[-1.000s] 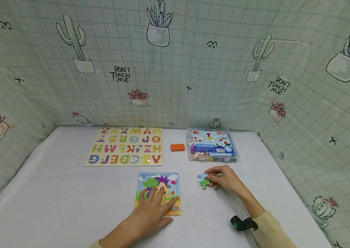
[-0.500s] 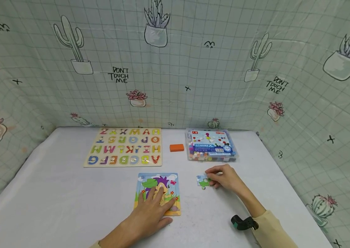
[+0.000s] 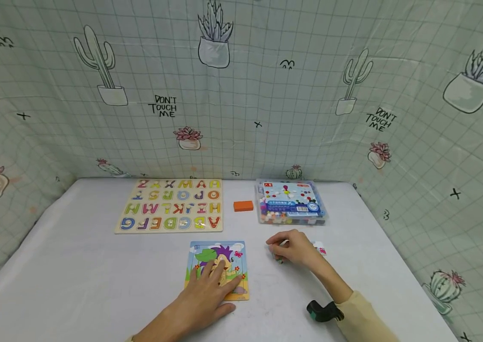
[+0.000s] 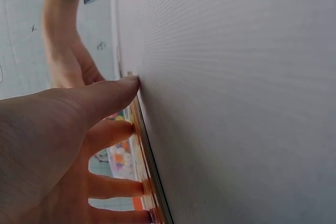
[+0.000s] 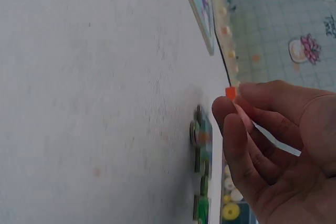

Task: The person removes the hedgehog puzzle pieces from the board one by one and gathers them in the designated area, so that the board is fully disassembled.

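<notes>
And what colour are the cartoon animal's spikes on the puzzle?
Purple spikes, best seen in the head view.

I'm viewing what is resembling a curtained booth: cactus-printed cloth (image 3: 232, 95) is walling three sides of a white desk (image 3: 79, 270), where an alphabet board (image 3: 169, 201) is lying

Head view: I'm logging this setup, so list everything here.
Table: one, white, below.
Backdrop: one, pale green, behind.
Alphabet board: one, cream, back left.
Plastic box: one, clear, back right.
Block: one, orange, between board and box.
Hedgehog puzzle: one, multicoloured, front centre.
Loose pieces: count unclear (partly covered), multicoloured, right of puzzle.
Wrist device: one, black, front right.
Sleeves: two, cream, bottom edge.
Left grip: one, bare, on puzzle.
Right grip: one, bare, at loose pieces.
</notes>
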{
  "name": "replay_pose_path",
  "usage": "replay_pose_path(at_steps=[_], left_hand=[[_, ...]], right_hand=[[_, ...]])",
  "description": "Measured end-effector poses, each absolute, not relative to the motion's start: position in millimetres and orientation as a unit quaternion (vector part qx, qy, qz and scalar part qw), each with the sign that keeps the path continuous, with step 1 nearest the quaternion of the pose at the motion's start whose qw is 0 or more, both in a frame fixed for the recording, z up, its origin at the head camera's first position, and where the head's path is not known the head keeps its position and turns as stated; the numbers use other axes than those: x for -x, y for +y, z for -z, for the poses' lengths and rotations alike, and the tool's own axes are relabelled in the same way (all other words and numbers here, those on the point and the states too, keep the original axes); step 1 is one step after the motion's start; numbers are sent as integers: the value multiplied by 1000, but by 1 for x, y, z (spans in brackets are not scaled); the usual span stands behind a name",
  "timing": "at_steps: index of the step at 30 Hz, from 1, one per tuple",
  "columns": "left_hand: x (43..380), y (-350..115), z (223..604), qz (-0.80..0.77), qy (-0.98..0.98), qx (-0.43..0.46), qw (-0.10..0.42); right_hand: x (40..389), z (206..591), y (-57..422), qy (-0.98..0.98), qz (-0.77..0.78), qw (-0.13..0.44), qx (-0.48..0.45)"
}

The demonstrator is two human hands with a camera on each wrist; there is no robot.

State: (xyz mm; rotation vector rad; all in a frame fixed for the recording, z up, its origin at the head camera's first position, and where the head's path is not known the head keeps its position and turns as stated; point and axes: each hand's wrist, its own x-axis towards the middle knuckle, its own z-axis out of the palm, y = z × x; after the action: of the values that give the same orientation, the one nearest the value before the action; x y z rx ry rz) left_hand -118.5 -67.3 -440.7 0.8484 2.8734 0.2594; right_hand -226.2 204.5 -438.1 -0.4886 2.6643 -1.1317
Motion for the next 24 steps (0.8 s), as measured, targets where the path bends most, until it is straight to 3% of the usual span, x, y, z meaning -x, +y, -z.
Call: replay_pose_path(at_steps=[9, 24], left_hand=[[117, -69, 440, -87, 954, -280, 64], [114, -73, 444, -90, 951, -295, 8]], right_hand=[[224, 437, 166, 898, 365, 110, 219], [217, 439, 131, 889, 337, 111, 291]])
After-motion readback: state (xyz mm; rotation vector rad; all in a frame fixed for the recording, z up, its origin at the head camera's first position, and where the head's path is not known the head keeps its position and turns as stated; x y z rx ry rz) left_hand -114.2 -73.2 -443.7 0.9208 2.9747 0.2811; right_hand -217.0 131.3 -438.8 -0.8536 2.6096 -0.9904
